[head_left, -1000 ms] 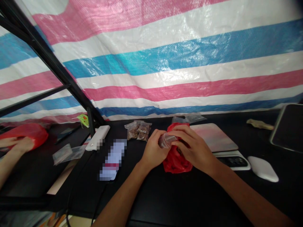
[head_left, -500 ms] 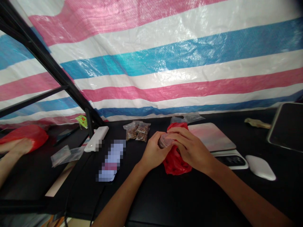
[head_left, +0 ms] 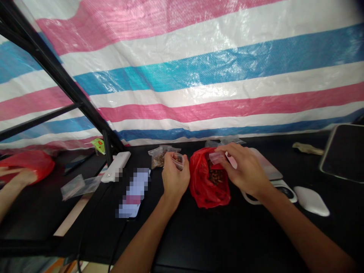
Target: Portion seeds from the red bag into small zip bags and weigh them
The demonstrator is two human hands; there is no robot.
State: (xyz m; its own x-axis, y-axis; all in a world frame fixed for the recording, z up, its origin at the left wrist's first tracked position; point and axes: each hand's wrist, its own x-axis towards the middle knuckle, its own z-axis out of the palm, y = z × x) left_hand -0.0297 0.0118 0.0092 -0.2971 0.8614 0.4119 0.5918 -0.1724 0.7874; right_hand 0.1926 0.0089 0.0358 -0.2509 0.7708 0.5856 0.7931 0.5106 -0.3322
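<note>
My left hand (head_left: pixel 174 174) is closed around a small clear zip bag (head_left: pixel 179 162), its mouth facing up and rounded open. Just to the right, a red plastic bag (head_left: pixel 196 185) lies open on the black table, with brown bits (head_left: pixel 216 175) inside. Over its right rim, my right hand (head_left: pixel 243 167) pinches a small translucent plastic piece (head_left: pixel 216 157); its exact kind is unclear. Behind my left hand, filled zip bags (head_left: pixel 157 157) of brown bits are partly hidden.
A white power bank (head_left: pixel 116 167) and a phone (head_left: pixel 135 193) lie left. A pinkish flat pad (head_left: pixel 267 165), a white case (head_left: pixel 311 201) and a tablet (head_left: pixel 345 151) lie right. Another person's hand (head_left: pixel 24 178) reaches into a red bag (head_left: pixel 42 167) beyond the black frame (head_left: pixel 71 91).
My hands have moved apart. The left has shifted left with the clear zip bag, and the right has moved right. The red bag's opening and its contents now show.
</note>
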